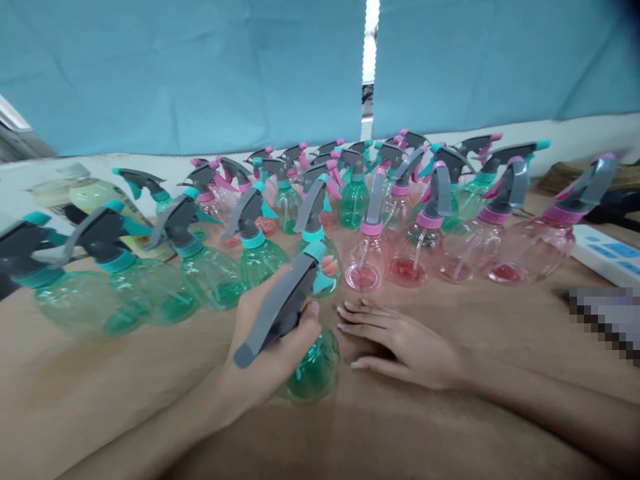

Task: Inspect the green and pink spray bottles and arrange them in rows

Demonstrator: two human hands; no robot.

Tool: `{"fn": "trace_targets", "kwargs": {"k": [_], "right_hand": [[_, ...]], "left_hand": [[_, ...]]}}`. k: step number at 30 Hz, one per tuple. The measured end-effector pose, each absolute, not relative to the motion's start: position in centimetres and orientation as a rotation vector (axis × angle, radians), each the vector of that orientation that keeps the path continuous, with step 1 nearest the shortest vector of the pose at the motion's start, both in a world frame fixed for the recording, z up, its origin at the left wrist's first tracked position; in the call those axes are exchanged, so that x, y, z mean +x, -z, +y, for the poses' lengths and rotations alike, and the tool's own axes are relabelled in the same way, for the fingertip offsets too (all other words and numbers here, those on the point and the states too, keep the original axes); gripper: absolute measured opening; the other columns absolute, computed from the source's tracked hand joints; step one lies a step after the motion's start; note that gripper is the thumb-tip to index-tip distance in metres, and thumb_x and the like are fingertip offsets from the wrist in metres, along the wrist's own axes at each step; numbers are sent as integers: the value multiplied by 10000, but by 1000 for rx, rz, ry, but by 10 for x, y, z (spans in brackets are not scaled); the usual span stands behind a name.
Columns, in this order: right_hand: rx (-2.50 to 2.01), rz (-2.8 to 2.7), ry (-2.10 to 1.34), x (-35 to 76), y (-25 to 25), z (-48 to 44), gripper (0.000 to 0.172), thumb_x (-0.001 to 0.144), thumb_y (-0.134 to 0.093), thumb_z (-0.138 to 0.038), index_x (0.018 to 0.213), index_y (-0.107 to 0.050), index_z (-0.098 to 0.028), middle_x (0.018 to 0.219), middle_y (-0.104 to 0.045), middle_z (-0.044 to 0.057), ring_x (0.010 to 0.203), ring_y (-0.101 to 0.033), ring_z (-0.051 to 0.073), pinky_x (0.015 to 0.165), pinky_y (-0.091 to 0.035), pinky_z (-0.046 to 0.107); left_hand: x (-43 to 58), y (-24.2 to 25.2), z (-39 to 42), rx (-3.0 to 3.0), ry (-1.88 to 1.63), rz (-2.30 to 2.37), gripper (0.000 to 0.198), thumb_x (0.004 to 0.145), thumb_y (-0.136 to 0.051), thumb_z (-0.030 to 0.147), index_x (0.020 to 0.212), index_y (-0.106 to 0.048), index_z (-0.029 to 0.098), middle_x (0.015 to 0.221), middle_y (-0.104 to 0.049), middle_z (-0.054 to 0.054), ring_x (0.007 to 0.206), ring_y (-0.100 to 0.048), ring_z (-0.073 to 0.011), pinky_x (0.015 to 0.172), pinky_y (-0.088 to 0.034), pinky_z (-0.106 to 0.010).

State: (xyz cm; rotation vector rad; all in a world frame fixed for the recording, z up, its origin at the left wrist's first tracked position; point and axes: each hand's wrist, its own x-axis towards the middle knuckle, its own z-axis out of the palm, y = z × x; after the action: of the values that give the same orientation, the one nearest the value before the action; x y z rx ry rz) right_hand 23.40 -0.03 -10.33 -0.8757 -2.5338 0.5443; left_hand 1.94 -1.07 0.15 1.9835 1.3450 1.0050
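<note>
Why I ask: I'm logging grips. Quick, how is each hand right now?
Left hand: closed, holding a green spray bottle near its top.
Right hand: open, holding nothing, fingers extended, apparently resting on the table.

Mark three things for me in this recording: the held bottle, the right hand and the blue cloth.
Held bottle (316,368): head view, on its green body below the left hand (277,327).
Right hand (413,343): head view, on its back.
Blue cloth (210,73): head view, left of the bright gap (370,47).
</note>
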Motion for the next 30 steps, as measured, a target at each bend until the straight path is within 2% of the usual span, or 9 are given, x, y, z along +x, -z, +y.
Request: {"fn": "trace_targets", "kwargs": {"k": [4, 8, 11, 14, 16, 19, 21, 25, 30], "right_hand": [[-876, -2516, -536, 234, 104, 0, 552, 936, -525, -474, 1421, -451, -221, 1486, -425, 67, 1393, -353, 240, 1163, -274, 458], [-857, -2520, -522, 234, 105, 0, 556, 936, -526, -473, 1423, -448, -217, 1483, -430, 73, 1391, -357, 238, 1164, -271, 456], [-861, -2540, -499, 234, 105, 1, 565, 937, -517, -484, 1423, -446, -206, 1485, -426, 76, 1392, -356, 234, 1164, -273, 451], [-880, -2574, -477, 233, 105, 2, 576, 941, -496, -502, 1420, -448, -186, 1492, -418, 78, 1395, -350, 228, 1167, -270, 440], [-887, -2579, -474, 233, 105, 2, 579, 942, -492, -506, 1417, -453, -177, 1493, -417, 82, 1397, -347, 226, 1167, -272, 433], [-878, -2552, -483, 233, 105, 1, 574, 937, -505, -501, 1415, -458, -186, 1484, -427, 92, 1393, -355, 233, 1161, -279, 449], [-866, -2537, -490, 233, 105, 1, 574, 934, -513, -498, 1416, -457, -190, 1477, -436, 98, 1388, -364, 239, 1158, -281, 462], [-874, -2548, -474, 232, 106, 1, 580, 933, -512, -502, 1421, -448, -195, 1477, -439, 97, 1388, -363, 232, 1160, -280, 453], [-873, -2561, -449, 232, 105, 1, 567, 942, -498, -497, 1409, -462, -178, 1478, -437, 100, 1384, -370, 231, 1162, -280, 447]], "left_hand": [[20, -3, -11, 1887, -1013, 1280, 337, 741, -558, 213, 1063, -633, 278, 975, -709, -6, 919, -673, -242, 836, -551, -373], [19, -1, -10, 1938, -1029, 1324, 334, 777, -549, 250, 1102, -624, 274, 982, -716, -3, 785, -671, -217, 747, -556, -354], [18, 1, -10, 1996, -1033, 1375, 304, 787, -547, 264, 1082, -620, 250, 970, -721, -14, 785, -673, -213, 752, -555, -349], [19, 2, -10, 2022, -1035, 1419, 276, 778, -547, 287, 1042, -608, 230, 861, -718, -22, 764, -680, -223, 725, -563, -360], [18, 3, -12, 2027, -1052, 1426, 236, 772, -550, 302, 993, -601, 235, 802, -709, -16, 741, -684, -225, 700, -569, -359], [16, 5, -16, 2041, -1019, 1497, 125, 732, -593, 338, 817, -592, 247, 743, -707, -15, 687, -689, -238, 649, -573, -362], [12, 8, -18, 2054, -970, 1553, 137, 712, -619, 366, 781, -593, 251, 762, -726, -21, 708, -699, -257, 668, -579, -383], [3, 15, -21, 2111, -936, 1537, 349, 739, -636, 433, 1034, -604, 249, 1030, -725, -62, 982, -673, -296, 858, -539, -445], [-8, 27, -23, 2221, -898, 1466, 442, 777, -614, 456, 1149, -555, 225, 1033, -692, -83, 1007, -641, -298, 860, -517, -436]]}}
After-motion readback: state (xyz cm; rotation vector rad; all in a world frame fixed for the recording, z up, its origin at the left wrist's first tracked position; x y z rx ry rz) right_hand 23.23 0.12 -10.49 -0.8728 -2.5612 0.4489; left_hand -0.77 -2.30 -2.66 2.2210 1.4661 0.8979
